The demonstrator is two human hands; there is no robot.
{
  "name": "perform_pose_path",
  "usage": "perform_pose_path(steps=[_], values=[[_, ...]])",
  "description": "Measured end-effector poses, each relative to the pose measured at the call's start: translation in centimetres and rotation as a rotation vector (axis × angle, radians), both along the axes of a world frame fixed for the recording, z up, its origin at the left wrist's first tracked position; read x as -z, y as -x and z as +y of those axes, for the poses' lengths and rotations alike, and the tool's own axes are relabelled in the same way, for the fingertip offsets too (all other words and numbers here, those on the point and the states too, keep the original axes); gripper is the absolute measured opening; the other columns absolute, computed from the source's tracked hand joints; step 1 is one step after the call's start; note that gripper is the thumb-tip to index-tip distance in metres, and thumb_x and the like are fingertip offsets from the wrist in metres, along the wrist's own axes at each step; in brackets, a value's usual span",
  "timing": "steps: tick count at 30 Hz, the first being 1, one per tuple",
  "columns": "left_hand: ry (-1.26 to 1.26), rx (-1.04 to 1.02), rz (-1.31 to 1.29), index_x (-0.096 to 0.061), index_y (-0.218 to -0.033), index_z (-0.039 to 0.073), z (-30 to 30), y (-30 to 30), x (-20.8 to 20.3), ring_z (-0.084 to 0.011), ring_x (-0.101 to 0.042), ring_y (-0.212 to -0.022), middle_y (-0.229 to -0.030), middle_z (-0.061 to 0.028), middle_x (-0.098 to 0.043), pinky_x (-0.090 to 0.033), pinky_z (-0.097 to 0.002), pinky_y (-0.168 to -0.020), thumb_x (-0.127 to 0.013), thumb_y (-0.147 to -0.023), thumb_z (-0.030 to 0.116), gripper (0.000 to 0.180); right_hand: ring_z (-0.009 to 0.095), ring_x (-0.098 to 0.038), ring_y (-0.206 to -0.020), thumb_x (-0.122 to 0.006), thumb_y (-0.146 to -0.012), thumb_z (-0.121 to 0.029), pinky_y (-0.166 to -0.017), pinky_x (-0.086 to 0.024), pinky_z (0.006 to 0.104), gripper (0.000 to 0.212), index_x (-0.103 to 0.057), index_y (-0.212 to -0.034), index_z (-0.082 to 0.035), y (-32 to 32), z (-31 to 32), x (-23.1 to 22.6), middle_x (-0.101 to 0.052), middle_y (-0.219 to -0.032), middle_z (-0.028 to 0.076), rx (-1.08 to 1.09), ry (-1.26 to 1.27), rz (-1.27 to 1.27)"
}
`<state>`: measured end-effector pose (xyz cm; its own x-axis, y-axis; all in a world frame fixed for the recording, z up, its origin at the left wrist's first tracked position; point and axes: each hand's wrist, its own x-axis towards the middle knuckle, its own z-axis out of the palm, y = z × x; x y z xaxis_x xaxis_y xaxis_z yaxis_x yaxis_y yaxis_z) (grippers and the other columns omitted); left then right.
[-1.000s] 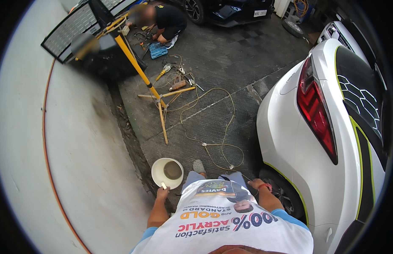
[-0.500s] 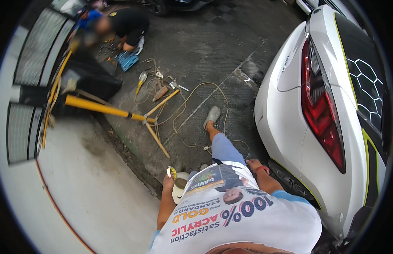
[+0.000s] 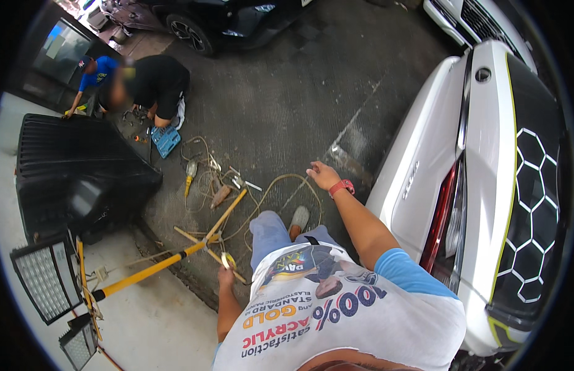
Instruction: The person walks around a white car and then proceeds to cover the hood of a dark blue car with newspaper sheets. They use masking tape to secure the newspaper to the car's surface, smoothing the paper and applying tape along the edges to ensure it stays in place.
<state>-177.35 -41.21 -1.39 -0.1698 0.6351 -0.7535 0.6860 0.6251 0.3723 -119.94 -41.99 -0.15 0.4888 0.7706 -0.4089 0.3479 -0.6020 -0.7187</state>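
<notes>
My left hand (image 3: 226, 276) is closed around a roll of yellowish tape (image 3: 227, 260), held upright by my left side. Beyond it is the yellow tripod stand (image 3: 191, 248) of a work light, its legs spread over the floor. My right hand (image 3: 324, 175) reaches out over the dark floor to the right of my legs, holding nothing, its fingers loosely apart. A red band (image 3: 342, 187) circles that wrist. The nearest thing to this hand is a looping beige cord (image 3: 287, 177) on the floor.
A white car (image 3: 432, 145) stands close on my right. Ahead lie a yellow-handled power tool (image 3: 190, 176), tangled cords and a blue tool case (image 3: 166, 141). Two people crouch beside a large black plastic part (image 3: 83, 167). Floodlights (image 3: 46, 281) stand by the wall.
My right hand has moved from beside my hip out forward over the floor. The view has shifted, showing more of the black part and floodlights. My left hand keeps its hold on the tape.
</notes>
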Motion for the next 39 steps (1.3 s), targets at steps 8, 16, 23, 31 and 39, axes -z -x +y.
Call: perform_pose_path(steps=[8, 16, 23, 31, 39], values=[[-0.181, 0.35, 0.096, -0.073, -0.116, 0.006, 17.9, -21.4, 1.1, -0.0347, -0.074, -0.101, -0.104, -0.0225, -0.075, -0.054, -0.0451, -0.09, -0.071, -0.1, 0.033, 0.032, 0.039, -0.066, -0.131, -0.068, -0.099, -0.056, -0.111, -0.051, 0.0454, 0.074, -0.061, -0.146, 0.001, -18.7, 9.3, 3.5, -0.068, -0.14, 0.025, -0.08, 0.136, -0.059], [0.128, 0.728, 0.082, -0.074, -0.131, 0.007, 34.8, -32.0, 9.6, -0.0445, -0.064, -0.131, -0.134, -0.0268, -0.07, -0.052, -0.0516, -0.107, -0.063, -0.098, 0.048, 0.054, 0.043, -0.073, -0.099, -0.063, -0.1, -0.039, -0.087, -0.057, 0.0554, 0.038, -0.073, -0.104, -0.002, -31.5, -0.4, 13.1, -0.076, -0.102, 0.023, 0.329, 0.382, -0.014], [-0.025, 0.535, 0.07, -0.071, -0.131, 0.004, 59.1, -56.0, 4.5, -0.0498, -0.063, -0.127, -0.13, -0.0298, -0.07, -0.052, -0.0551, -0.105, -0.057, -0.103, 0.049, 0.055, 0.041, -0.076, -0.093, -0.052, -0.109, -0.047, -0.078, -0.06, 0.0555, 0.049, -0.067, -0.118, -0.001, -33.3, -4.0, 16.8, -0.076, -0.097, 0.025, -0.324, 0.466, -0.368], [-0.337, 0.68, 0.006, -0.065, -0.138, 0.005, 81.1, -89.9, -1.6, -0.0452, -0.062, -0.133, -0.135, -0.0266, -0.069, -0.048, -0.053, -0.112, -0.065, -0.101, 0.041, 0.052, 0.037, -0.073, -0.079, -0.051, -0.109, -0.051, -0.066, -0.058, 0.0527, 0.05, -0.067, -0.108, -0.004, -48.7, 19.8, 11.2, -0.075, -0.089, 0.018, 0.876, 0.423, 0.559], [-0.323, 0.89, -0.139, -0.06, -0.145, 0.011, 74.4, -118.0, -6.4, -0.0426, -0.063, -0.132, -0.138, -0.0251, -0.068, -0.049, -0.0507, -0.112, -0.061, -0.103, 0.029, 0.046, 0.033, -0.069, -0.065, -0.051, -0.11, -0.056, -0.055, -0.057, 0.0499, 0.053, -0.068, -0.098, -0.007, -79.1, 21.3, 7.5, -0.073, -0.082, 0.011, 1.134, 0.402, 0.683]])
